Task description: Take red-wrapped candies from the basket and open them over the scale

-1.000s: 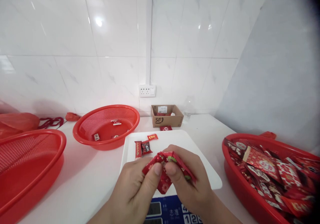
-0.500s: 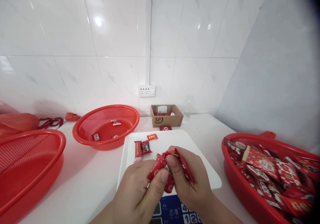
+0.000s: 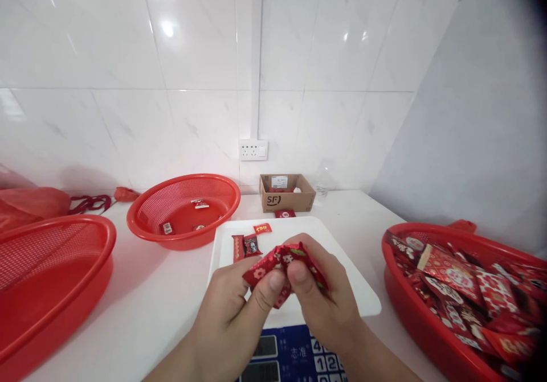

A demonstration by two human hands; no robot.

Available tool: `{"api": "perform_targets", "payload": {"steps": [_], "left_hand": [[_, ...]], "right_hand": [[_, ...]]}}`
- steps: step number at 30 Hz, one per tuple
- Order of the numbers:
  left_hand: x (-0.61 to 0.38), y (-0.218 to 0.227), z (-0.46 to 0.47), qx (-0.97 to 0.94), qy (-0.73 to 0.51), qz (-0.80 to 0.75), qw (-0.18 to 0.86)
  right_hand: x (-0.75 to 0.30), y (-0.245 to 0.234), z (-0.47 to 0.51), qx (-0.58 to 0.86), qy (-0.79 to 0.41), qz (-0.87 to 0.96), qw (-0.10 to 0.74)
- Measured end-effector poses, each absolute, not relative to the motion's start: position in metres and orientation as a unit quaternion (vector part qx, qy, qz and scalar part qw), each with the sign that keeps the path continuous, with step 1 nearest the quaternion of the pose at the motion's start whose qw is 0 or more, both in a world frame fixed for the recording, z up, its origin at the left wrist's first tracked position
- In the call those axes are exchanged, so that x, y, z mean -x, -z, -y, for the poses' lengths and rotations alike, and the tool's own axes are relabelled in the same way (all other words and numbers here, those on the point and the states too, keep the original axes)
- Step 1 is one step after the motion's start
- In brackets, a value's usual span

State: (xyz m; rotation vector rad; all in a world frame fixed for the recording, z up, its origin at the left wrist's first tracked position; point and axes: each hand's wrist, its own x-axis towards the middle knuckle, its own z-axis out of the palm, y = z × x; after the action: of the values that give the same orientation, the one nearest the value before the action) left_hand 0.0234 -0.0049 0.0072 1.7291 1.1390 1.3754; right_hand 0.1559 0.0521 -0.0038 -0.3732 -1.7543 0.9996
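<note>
My left hand and my right hand are both pinched on a red flower-patterned packet, thumbs pressed together on its top edge. I hold it just above the near part of a white scale tray. Three small wrapped candies lie on the tray's far left corner. The blue panel of the scale with number keys shows below my hands.
A red mesh basket with a few small candies stands behind the tray. Another red basket is at the left. At the right, a red basket holds several red packets. A small cardboard box and a wall socket are at the back.
Both hands have shifted the packet a little up and away over the tray, and the fingers have worked along its top edge. The camera tilted slightly.
</note>
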Motion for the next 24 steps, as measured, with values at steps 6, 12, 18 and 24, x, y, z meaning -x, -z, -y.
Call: {"api": "perform_targets", "payload": {"steps": [6,12,18,24], "left_hand": [[-0.021,-0.007,0.006,-0.606,-0.562,-0.440,0.350],[-0.020,-0.008,0.004,-0.554,-0.603,-0.420,0.391],[-0.016,-0.002,-0.008,-0.517,-0.646,-0.462,0.320],[-0.007,0.008,-0.025,-0.474,-0.676,-0.542,0.156]], "right_hand": [[-0.158,0.001,-0.049,0.230,-0.422,0.719,0.502],[-0.154,-0.001,-0.051,0.217,-0.532,0.679,0.458],[-0.159,-0.005,-0.059,0.305,-0.407,0.733,0.452],[-0.171,-0.006,-0.090,0.442,-0.181,0.814,0.330]]}}
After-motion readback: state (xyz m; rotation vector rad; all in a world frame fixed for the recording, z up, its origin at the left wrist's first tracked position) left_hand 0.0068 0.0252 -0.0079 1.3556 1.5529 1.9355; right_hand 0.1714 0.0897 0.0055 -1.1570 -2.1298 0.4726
